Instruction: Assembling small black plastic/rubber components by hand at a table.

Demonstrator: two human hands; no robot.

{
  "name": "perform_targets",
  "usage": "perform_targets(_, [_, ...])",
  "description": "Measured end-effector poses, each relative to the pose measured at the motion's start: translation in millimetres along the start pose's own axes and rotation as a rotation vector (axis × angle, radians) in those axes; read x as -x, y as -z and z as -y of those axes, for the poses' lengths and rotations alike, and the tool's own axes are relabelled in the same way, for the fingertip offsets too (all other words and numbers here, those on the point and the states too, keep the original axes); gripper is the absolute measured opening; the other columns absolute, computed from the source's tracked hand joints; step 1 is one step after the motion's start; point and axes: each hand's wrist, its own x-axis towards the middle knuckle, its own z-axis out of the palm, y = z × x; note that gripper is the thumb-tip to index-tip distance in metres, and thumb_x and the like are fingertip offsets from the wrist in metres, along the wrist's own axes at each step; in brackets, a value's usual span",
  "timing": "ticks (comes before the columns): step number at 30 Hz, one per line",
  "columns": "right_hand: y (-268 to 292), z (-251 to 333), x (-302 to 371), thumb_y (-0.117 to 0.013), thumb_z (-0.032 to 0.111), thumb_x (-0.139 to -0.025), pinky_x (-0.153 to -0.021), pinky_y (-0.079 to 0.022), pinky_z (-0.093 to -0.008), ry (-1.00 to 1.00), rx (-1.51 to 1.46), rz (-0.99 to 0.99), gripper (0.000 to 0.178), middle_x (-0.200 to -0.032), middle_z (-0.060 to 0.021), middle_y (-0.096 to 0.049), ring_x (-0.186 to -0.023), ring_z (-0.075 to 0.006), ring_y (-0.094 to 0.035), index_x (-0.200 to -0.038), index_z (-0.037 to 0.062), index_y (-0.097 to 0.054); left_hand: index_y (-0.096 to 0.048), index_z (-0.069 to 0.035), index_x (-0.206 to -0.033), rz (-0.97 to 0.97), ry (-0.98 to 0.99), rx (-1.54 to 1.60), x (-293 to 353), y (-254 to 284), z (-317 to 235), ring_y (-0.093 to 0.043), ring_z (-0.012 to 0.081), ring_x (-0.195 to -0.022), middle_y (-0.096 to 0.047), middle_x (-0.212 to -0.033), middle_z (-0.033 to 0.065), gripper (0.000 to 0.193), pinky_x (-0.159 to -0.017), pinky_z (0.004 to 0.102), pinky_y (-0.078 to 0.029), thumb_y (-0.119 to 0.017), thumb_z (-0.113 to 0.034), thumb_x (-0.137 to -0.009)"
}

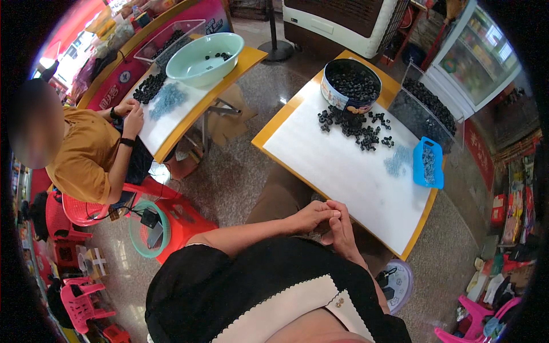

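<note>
Just off the near edge of the white-topped table [337,166], my left hand [314,216] and my right hand [342,233] meet, fingers curled and pressed together. Anything between them is too small or hidden to make out. Beyond them on the tabletop lies a loose pile of small black parts [357,128]. A scatter of small, clear bluish pieces [398,162] is to its right. More of these pieces fill a blue plastic basket [420,177] by the table's right edge. A round tin [337,98] full of black parts stands at the far end.
A clear bin [420,117] of black parts adjoins the table's right side. To the left, a person [86,151] works at a second table [200,106] with a pale green basin [197,71]. Red stools [177,223] and a lilac basin [400,286] sit on the floor.
</note>
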Motion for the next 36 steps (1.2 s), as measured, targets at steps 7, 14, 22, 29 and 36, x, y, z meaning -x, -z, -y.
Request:
perform_targets(7, [1.6, 7.4, -29.2, -0.050, 0.016, -0.089, -0.094, -0.037, -0.0348, 0.192, 0.327, -0.144, 0.040, -0.114, -0.0187, -0.045, -0.106, -0.0291, -0.047, -0.123, -0.0030, -0.040, -0.061, -0.003, -0.088, -0.204, -0.064, 0.157, -5.2, 3.4, -35.6, -0.048, 0.0083, -0.065, -0.057, -0.077, 0.0012, 0.030, -0.054, 0.0219, -0.036, -0.052, -0.031, -0.091])
perform_targets(14, [31.7, 34.1, -84.2, -0.056, 0.007, -0.087, -0.074, -0.048, -0.0285, 0.077, 0.161, -0.382, 0.033, -0.093, -0.0101, -0.061, -0.077, -0.0168, -0.058, -0.119, 0.0004, -0.051, -0.054, -0.003, -0.109, -0.112, -0.160, 0.371, -5.2, 26.5, -48.9, -0.041, 0.0070, -0.062, -0.050, -0.078, -0.0002, 0.029, -0.053, 0.0211, -0.035, -0.052, -0.027, -0.093])
perform_targets(22, [0.0, 40.6, -48.5, -0.064, 0.003, -0.075, -0.075, -0.045, -0.0336, 0.307, 0.511, -0.284, 0.022, -0.095, -0.0111, -0.054, -0.090, -0.0264, -0.053, -0.097, 0.0036, -0.062, -0.058, -0.007, -0.108, -0.115, -0.064, 0.340, -5.1, 22.9, -33.6, -0.048, 0.0046, -0.064, -0.059, -0.082, -0.0033, 0.025, -0.060, 0.0188, -0.038, -0.056, -0.025, -0.091])
perform_targets(29, [11.1, 23.5, -53.3, -0.062, 0.002, -0.080, -0.072, -0.047, -0.0279, 0.212, 0.326, -0.343, 0.012, -0.093, -0.0099, -0.054, -0.080, -0.0188, -0.057, -0.092, 0.0025, -0.063, -0.055, 0.002, -0.116, -0.082, -0.107, 0.406, -9.0, 22.0, -41.7, -0.055, 0.0106, -0.067, -0.059, -0.082, 0.0029, 0.034, -0.065, 0.0227, -0.047, -0.050, -0.023, -0.094])
perform_targets(36, [4.1, 23.7, -60.4, -0.059, 0.002, -0.082, -0.073, -0.047, -0.0286, 0.209, 0.188, -0.353, 0.010, -0.089, -0.0096, -0.056, -0.081, -0.0204, -0.057, -0.091, -0.0007, -0.060, -0.054, 0.003, -0.117, -0.162, -0.155, 0.278, -0.5, 26.7, -53.0, -0.059, 0.0116, -0.071, -0.063, -0.093, 0.0070, 0.030, -0.065, 0.0245, -0.051, -0.053, -0.011, -0.091])
